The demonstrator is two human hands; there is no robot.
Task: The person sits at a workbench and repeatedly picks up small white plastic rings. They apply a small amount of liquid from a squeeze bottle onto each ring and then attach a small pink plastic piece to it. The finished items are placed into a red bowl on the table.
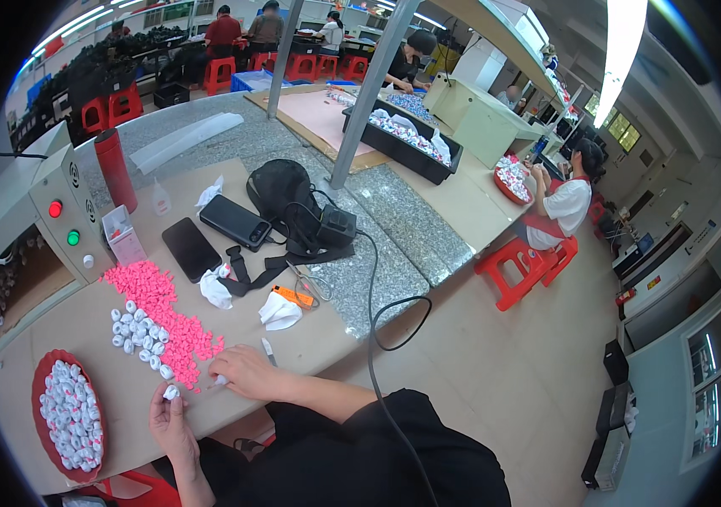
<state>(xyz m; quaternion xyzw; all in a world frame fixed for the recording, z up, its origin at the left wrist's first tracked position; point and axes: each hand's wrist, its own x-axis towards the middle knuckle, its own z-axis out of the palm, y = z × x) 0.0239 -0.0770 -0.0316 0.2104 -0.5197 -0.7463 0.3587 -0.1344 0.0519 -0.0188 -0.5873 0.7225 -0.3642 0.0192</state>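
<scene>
My left hand (173, 427) pinches a small white rounded piece (171, 392) with dark marks between thumb and fingertips, at the table's near edge. Beside it, my right hand (246, 372) rests low over the table with its fingers curled; a bit of white shows at the fingertips, too small to name. A heap of small pink pieces (166, 317) spreads just beyond both hands. Along its left side lies a cluster of white rounded pieces (139, 331). To the left, a red scalloped basket (42, 414) holds many more such white pieces.
A machine with red and green buttons (65, 211) stands at left. Beyond the heap lie a phone (191, 250), a power bank (234, 221), a black cap (281, 190) and scissors (314, 283). A black cable (371, 355) crosses near my right arm. A co-worker (565, 198) sits at right.
</scene>
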